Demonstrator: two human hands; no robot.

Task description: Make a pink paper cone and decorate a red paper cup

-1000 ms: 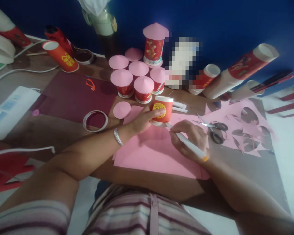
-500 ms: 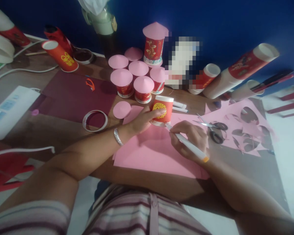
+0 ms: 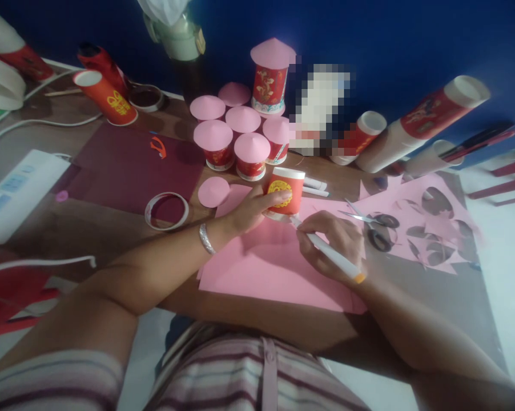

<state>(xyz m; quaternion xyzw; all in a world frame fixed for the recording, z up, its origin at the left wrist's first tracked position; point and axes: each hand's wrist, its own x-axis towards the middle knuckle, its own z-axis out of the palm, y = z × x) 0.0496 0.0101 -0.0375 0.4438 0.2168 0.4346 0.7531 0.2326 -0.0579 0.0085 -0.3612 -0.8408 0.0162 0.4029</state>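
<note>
My left hand [image 3: 257, 206] is closed around a small red paper cup [image 3: 295, 191] with a gold round print, its thumb lying across the front. My right hand [image 3: 328, 242] pinches a white marker [image 3: 332, 256] with an orange end. The marker's tip meets the white band at the cup's lower edge; whether it leaves a mark is too small to see. Beneath both hands lie pink paper sheets [image 3: 266, 271]. Just behind the cup are white markers [image 3: 316, 188] on the table. A pink paper disc [image 3: 213, 192] lies left of the cup.
Several red cups with pink cone roofs [image 3: 252, 148] stand behind, beside a taller roofed one [image 3: 269, 85]. Scissors [image 3: 379, 228] rest on cut pink scraps [image 3: 437, 222] at right. A tape roll [image 3: 167, 211] and maroon sheet [image 3: 141, 171] are left. Red-and-white tubes [image 3: 424, 125] lean at the back right.
Almost nothing differs. The cup has shifted very slightly to the right, and both hands keep their holds.
</note>
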